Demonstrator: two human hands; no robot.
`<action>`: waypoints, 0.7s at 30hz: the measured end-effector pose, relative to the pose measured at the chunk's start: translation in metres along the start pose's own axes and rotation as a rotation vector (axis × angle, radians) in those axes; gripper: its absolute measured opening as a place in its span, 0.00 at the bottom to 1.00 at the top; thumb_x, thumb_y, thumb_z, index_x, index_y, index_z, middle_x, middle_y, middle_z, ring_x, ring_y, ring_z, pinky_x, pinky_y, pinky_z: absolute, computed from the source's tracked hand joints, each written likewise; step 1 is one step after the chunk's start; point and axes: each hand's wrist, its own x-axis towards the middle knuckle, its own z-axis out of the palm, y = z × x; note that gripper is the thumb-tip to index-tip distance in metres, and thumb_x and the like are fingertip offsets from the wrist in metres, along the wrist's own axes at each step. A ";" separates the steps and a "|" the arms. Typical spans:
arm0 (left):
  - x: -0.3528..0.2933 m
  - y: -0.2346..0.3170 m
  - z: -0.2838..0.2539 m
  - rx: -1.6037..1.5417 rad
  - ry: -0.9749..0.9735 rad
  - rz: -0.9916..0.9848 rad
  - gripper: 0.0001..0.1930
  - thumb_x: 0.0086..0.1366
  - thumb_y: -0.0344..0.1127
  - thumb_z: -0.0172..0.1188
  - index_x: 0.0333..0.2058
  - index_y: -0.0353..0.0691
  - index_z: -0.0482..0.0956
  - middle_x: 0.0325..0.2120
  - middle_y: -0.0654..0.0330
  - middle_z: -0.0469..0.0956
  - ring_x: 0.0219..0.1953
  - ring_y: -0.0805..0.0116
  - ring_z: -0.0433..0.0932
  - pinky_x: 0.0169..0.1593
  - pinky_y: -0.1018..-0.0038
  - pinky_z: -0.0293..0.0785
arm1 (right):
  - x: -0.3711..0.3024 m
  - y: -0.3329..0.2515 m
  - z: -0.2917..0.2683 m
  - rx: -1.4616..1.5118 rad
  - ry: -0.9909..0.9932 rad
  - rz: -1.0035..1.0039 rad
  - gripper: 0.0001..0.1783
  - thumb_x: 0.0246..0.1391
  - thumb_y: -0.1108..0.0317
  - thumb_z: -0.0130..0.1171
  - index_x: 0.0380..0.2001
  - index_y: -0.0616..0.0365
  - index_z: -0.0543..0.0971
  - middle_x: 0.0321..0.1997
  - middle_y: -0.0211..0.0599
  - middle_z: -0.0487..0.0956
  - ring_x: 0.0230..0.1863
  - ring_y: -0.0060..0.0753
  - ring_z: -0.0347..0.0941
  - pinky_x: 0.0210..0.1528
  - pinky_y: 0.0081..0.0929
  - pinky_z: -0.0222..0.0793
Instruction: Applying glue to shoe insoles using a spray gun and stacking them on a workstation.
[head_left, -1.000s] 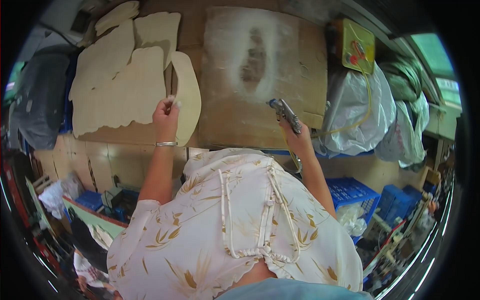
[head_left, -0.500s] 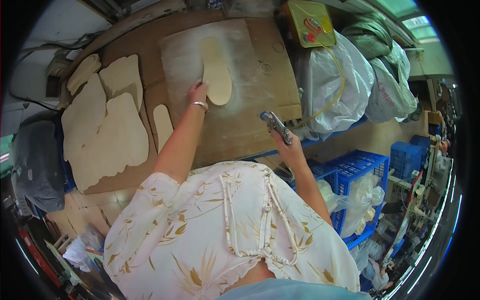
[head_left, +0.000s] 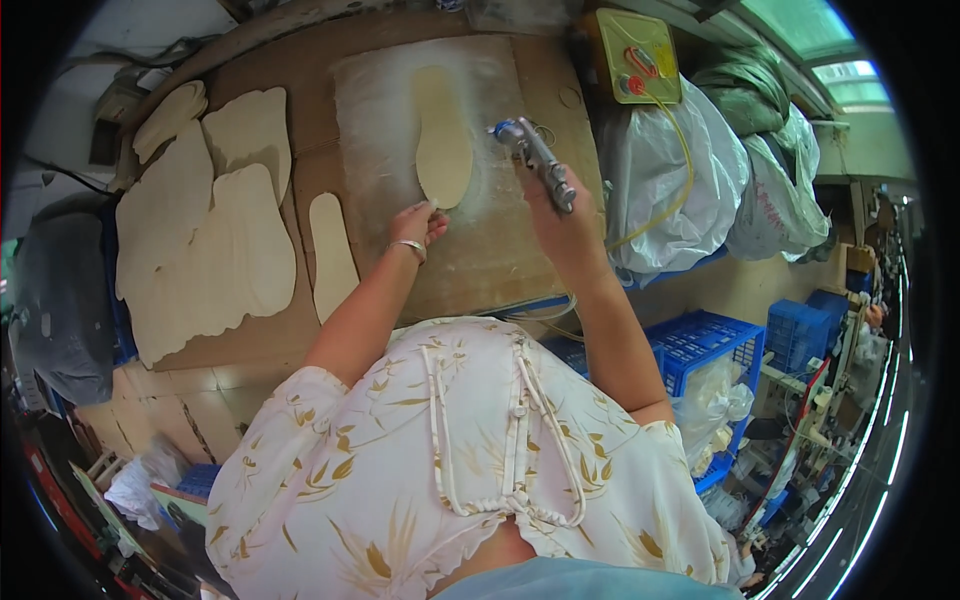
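A cream insole-shaped sheet (head_left: 444, 140) lies flat on a whitened square backing sheet (head_left: 375, 150). My left hand (head_left: 418, 226) has its fingers curled, with thumb and fingertip at the insole's near edge, seemingly pinching it. To the right of the insole, my right hand (head_left: 562, 225) is wrapped round a metal spray gun (head_left: 537, 160). The gun's blue-ringed nozzle points left, toward the insole, from above the board. A pale, whitish film surrounds the insole on the backing.
Cream sheets (head_left: 215, 250) lie in a pile at the left, and a narrow cream insole (head_left: 330, 255) rests nearer me. A yellow can (head_left: 640, 60) with a yellow hose (head_left: 687, 150) stands at the back right by white plastic bags (head_left: 665, 190). Blue crates (head_left: 710, 345) are at the right.
My right hand has raised the spray gun forward and left, closer to the insole. My left hand has slid from the insole's left side to its near edge.
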 end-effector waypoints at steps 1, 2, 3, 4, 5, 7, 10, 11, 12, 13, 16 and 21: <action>0.000 0.000 0.000 -0.015 0.006 0.000 0.13 0.62 0.34 0.59 0.42 0.33 0.72 0.31 0.57 0.76 0.32 0.65 0.80 0.34 0.74 0.79 | 0.005 -0.002 0.002 -0.022 0.073 -0.022 0.15 0.58 0.60 0.56 0.29 0.61 0.71 0.17 0.38 0.68 0.20 0.32 0.60 0.26 0.30 0.62; -0.001 0.000 0.001 -0.012 0.020 0.005 0.13 0.61 0.34 0.59 0.42 0.33 0.73 0.31 0.57 0.76 0.30 0.65 0.80 0.32 0.74 0.79 | 0.007 0.003 0.003 -0.020 0.068 -0.054 0.15 0.58 0.58 0.56 0.29 0.61 0.71 0.17 0.38 0.68 0.20 0.33 0.62 0.26 0.30 0.62; 0.000 -0.001 0.001 -0.007 0.033 0.008 0.13 0.60 0.33 0.59 0.41 0.32 0.74 0.30 0.57 0.77 0.28 0.66 0.80 0.30 0.75 0.79 | 0.006 0.005 0.005 -0.026 0.056 -0.056 0.15 0.58 0.58 0.56 0.29 0.61 0.71 0.17 0.38 0.68 0.20 0.33 0.62 0.26 0.30 0.62; 0.001 -0.001 0.000 -0.018 0.038 0.006 0.13 0.60 0.33 0.59 0.41 0.32 0.74 0.30 0.57 0.77 0.28 0.66 0.80 0.30 0.75 0.79 | 0.005 0.007 0.006 -0.081 0.013 -0.075 0.16 0.58 0.58 0.57 0.29 0.61 0.72 0.17 0.38 0.69 0.20 0.33 0.63 0.26 0.30 0.63; 0.002 -0.001 -0.001 -0.011 0.019 0.002 0.14 0.61 0.34 0.59 0.43 0.33 0.73 0.32 0.57 0.76 0.29 0.65 0.79 0.31 0.75 0.79 | 0.005 0.007 0.008 -0.135 -0.029 -0.095 0.16 0.58 0.57 0.57 0.29 0.61 0.72 0.17 0.39 0.69 0.20 0.33 0.64 0.26 0.30 0.63; 0.004 -0.003 -0.003 -0.010 0.004 -0.005 0.15 0.61 0.35 0.60 0.44 0.33 0.72 0.33 0.56 0.75 0.31 0.65 0.79 0.32 0.75 0.79 | 0.007 0.003 0.013 -0.109 -0.008 -0.053 0.17 0.57 0.57 0.57 0.29 0.61 0.72 0.18 0.39 0.70 0.20 0.33 0.64 0.26 0.30 0.63; 0.003 -0.002 -0.002 -0.023 0.002 -0.001 0.15 0.61 0.35 0.60 0.44 0.34 0.72 0.32 0.57 0.76 0.30 0.65 0.79 0.32 0.75 0.79 | 0.012 0.003 0.013 -0.086 0.034 -0.026 0.17 0.57 0.57 0.57 0.30 0.61 0.72 0.18 0.40 0.71 0.20 0.34 0.66 0.27 0.30 0.64; 0.003 -0.001 -0.001 -0.009 0.012 -0.007 0.14 0.61 0.34 0.59 0.43 0.34 0.72 0.32 0.57 0.76 0.30 0.66 0.79 0.32 0.75 0.79 | 0.013 0.003 0.013 -0.092 0.050 -0.040 0.17 0.57 0.56 0.58 0.30 0.61 0.72 0.18 0.40 0.71 0.21 0.34 0.66 0.27 0.30 0.64; 0.002 -0.001 0.000 0.007 0.021 -0.012 0.14 0.61 0.34 0.59 0.42 0.34 0.73 0.31 0.58 0.76 0.30 0.66 0.79 0.32 0.75 0.79 | 0.012 0.005 0.013 -0.093 0.049 -0.039 0.17 0.57 0.56 0.58 0.30 0.61 0.72 0.18 0.40 0.71 0.21 0.34 0.66 0.27 0.30 0.64; 0.003 -0.002 0.000 0.007 0.021 -0.014 0.14 0.61 0.34 0.59 0.42 0.34 0.73 0.31 0.58 0.76 0.30 0.66 0.79 0.32 0.75 0.79 | 0.010 0.008 0.014 -0.129 0.027 -0.062 0.17 0.57 0.56 0.58 0.30 0.61 0.72 0.19 0.40 0.71 0.21 0.34 0.66 0.27 0.30 0.64; 0.004 -0.002 0.000 0.017 0.019 -0.013 0.12 0.61 0.34 0.59 0.41 0.34 0.73 0.30 0.58 0.76 0.29 0.67 0.79 0.32 0.75 0.79 | 0.006 0.008 0.012 -0.126 0.027 -0.065 0.17 0.57 0.56 0.58 0.30 0.61 0.72 0.19 0.40 0.71 0.21 0.33 0.66 0.27 0.30 0.64; 0.006 -0.005 0.000 0.025 0.030 -0.004 0.11 0.62 0.34 0.58 0.40 0.34 0.74 0.30 0.58 0.76 0.28 0.67 0.79 0.32 0.75 0.79 | -0.007 0.013 0.005 -0.108 0.018 0.065 0.16 0.56 0.57 0.58 0.30 0.61 0.73 0.19 0.39 0.71 0.21 0.32 0.64 0.27 0.29 0.64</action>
